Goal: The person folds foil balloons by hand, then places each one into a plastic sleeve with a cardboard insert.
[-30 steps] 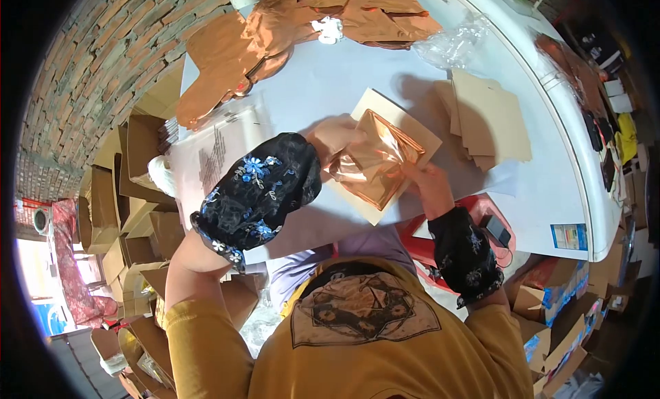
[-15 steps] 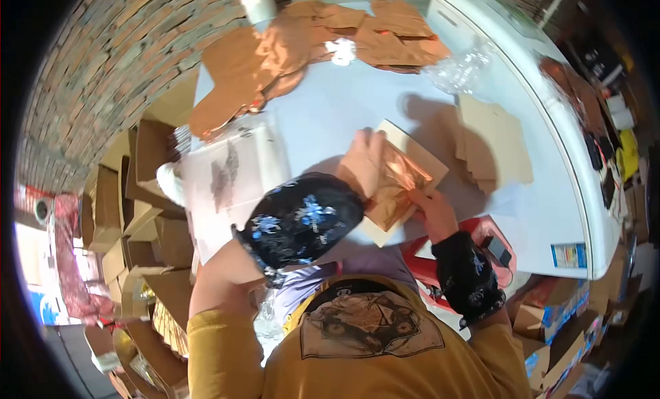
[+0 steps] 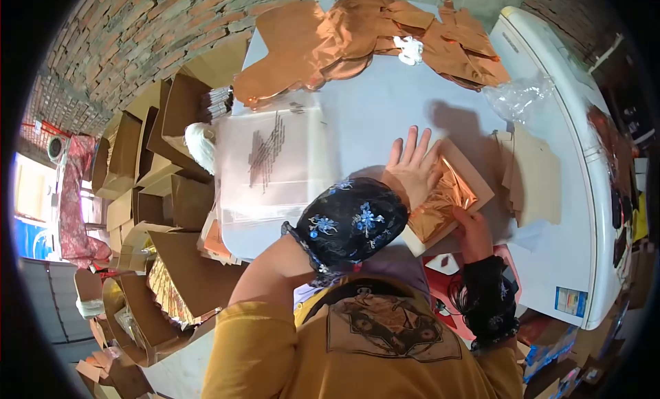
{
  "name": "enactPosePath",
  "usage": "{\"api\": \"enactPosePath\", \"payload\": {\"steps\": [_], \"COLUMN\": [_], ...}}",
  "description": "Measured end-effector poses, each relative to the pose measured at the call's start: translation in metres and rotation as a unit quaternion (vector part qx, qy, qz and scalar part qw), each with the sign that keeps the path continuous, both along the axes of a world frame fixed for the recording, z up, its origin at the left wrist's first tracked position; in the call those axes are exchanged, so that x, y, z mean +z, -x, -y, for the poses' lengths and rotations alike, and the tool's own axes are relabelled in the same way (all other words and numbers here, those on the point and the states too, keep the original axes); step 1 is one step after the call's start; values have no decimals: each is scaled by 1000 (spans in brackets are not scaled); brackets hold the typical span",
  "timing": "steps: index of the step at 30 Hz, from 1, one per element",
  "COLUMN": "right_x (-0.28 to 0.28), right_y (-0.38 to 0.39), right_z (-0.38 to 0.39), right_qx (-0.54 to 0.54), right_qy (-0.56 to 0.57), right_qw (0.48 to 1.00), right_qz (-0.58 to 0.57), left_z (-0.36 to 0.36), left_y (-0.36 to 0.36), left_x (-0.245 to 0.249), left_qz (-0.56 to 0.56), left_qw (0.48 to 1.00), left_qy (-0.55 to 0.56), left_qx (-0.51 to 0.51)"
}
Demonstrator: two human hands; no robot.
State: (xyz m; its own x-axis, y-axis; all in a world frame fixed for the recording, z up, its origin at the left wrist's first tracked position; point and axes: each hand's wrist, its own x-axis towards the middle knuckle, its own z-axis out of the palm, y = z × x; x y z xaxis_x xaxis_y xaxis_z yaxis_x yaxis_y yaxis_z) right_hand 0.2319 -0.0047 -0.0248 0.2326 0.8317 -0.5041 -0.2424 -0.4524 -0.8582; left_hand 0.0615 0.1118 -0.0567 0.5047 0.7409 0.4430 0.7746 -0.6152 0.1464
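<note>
A pale card (image 3: 469, 166) lies at the front of the table with a crinkled copper-coloured foil sheet (image 3: 445, 196) on it. My left hand (image 3: 412, 172) is spread open at the card's left edge, its fingers pointing away from me. Part of the foil's left side is hidden behind that hand. At the near right corner, my right hand (image 3: 474, 232) pinches the edge of the foil and card between thumb and fingers. Both forearms wear black sleeve covers with blue flowers.
Large copper foil pieces (image 3: 302, 45) cover the far side of the table (image 3: 371, 110). Clear plastic bags (image 3: 271, 148) lie left, pale card sheets (image 3: 533, 175) right. Crumpled clear plastic (image 3: 519, 96) sits by a white appliance (image 3: 570, 137). Cardboard boxes (image 3: 182, 254) crowd the left.
My left hand has gone from curled over the foil to spread open at the card's left edge. My right hand stays at the near corner. The whole view has shifted.
</note>
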Motion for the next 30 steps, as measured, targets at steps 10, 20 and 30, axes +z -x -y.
{"api": "enactPosePath", "payload": {"steps": [10,20,30], "right_x": [-7,-6,28], "right_y": [-7,-8,-31], "right_z": [0,-1,16], "right_qx": [-1,0,-26], "right_qy": [-21,-74,-149], "right_qw": [1000,995,979], "right_qz": [-13,-73,-134], "left_z": [17,41,54], "left_y": [144,218,166], "left_x": [64,14,46], "left_qz": [106,-21,76], "left_qw": [973,955,974], "left_qy": [-30,-11,-52], "left_qx": [203,296,206]}}
